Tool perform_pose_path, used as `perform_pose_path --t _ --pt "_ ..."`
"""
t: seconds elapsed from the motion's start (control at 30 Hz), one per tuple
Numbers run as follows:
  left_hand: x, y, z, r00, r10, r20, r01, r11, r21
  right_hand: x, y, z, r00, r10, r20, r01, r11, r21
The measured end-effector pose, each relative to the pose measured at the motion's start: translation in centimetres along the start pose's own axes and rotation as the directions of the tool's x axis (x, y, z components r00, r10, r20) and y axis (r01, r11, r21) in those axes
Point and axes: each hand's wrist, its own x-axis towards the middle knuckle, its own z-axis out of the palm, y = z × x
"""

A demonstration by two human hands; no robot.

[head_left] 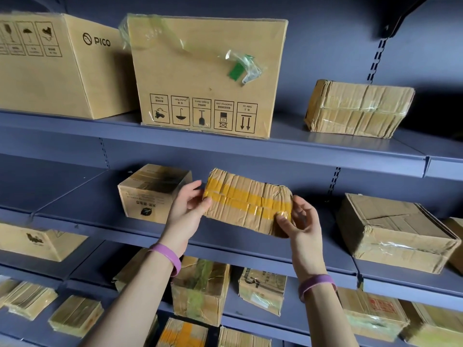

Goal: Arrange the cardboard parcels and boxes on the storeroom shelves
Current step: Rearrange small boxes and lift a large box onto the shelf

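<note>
Cardboard parcel (246,202), crumpled and banded with yellow tape, hangs in the air just right of the leaf-marked box (150,194), not resting on the middle shelf (95,204). The left hand (186,209) clasps the end nearest that box, thumb on the front face. The right hand (303,219) pinches the far lower corner, thumb on glossy tape. From my remote seat I judge the hold thin. With end grips only, slick tape could let the right corner slide and drop the parcel past the shelf lip. Swung left, it could shunt the box.

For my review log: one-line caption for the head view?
The left hand and right hand hold a yellow-taped parcel by its ends at the middle shelf, between a small box and a worn carton.
</note>
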Motion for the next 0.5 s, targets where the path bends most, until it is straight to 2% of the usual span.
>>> perform_pose_path --t 0.1,0.3,0.4,0.5 --pt "0.7 -0.3 0.3 0.999 0.012 0.03 -0.013 0.999 0.046 0.0 0.6 -0.2 0.999 -0.014 0.029 0.016 0.998 -0.066" --pt "1.6 -1.1 1.3 0.999 0.026 0.043 -0.033 0.984 0.175 0.3 0.9 -0.4 0.995 -0.09 0.033 0.096 0.946 -0.31" --pt "2.3 -1.9 1.9 0.997 -0.002 0.071 -0.011 0.984 0.18 1.1 2.0 -0.6 0.994 -0.105 0.022 0.106 0.929 -0.355" --pt "2.8 -3.3 2.6 0.99 -0.09 0.111 0.073 0.986 0.151 1.8 2.6 -0.6 0.995 -0.1 0.022 0.1 0.912 -0.398"
